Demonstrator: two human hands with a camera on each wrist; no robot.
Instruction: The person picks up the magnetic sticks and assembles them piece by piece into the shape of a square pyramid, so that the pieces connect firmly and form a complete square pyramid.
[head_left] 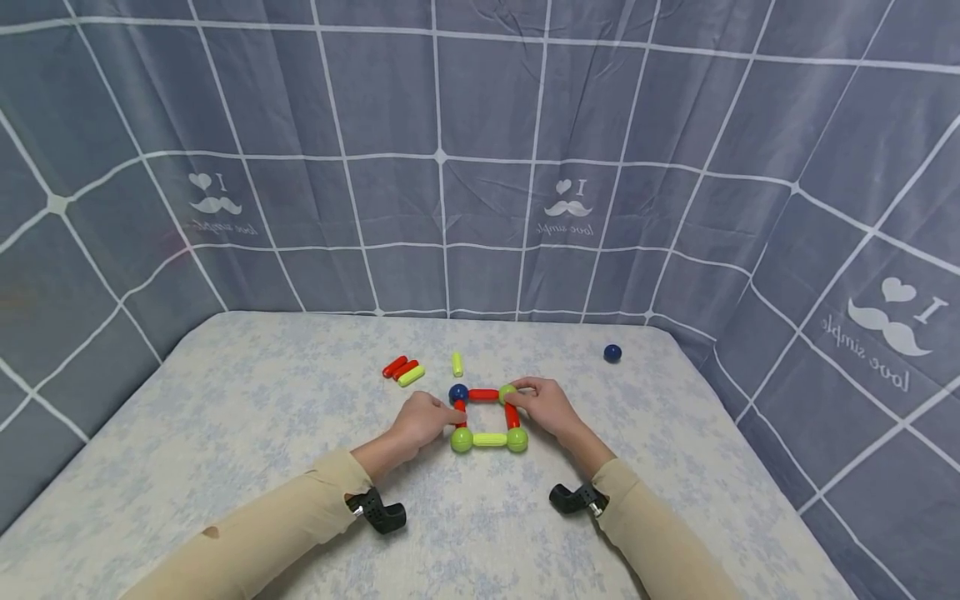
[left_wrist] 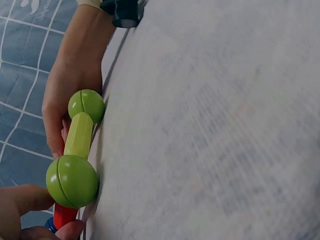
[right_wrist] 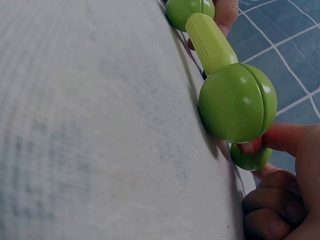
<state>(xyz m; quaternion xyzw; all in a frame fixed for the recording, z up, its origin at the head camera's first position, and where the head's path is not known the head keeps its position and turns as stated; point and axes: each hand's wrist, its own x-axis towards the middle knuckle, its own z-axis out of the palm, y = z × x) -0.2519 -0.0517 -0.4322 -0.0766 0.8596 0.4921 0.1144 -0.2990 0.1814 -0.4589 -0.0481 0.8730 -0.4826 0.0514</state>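
Observation:
A four-sided frame of magnetic rods and balls lies on the table. Its corners are a blue ball (head_left: 458,392) at the far left, a green ball (head_left: 507,393) at the far right and two near green balls (right_wrist: 232,104). Red rods (head_left: 483,395) form the far side and both flanks; a ribbed yellow-green rod (head_left: 490,439) joins the near balls. My left hand (head_left: 422,421) pinches the left red rod (left_wrist: 65,215) between thumb and fingers. At the far right corner, my right hand (head_left: 547,407) holds the green ball, its thumb beside the right red rod (head_left: 512,417).
Beyond the frame to the left lie two loose red rods (head_left: 395,367) and a yellow-green rod (head_left: 412,376). Another yellow-green rod (head_left: 457,364) lies behind the frame. A loose dark blue ball (head_left: 612,353) sits near the table's far right. A grey checked curtain (head_left: 480,200) surrounds the table.

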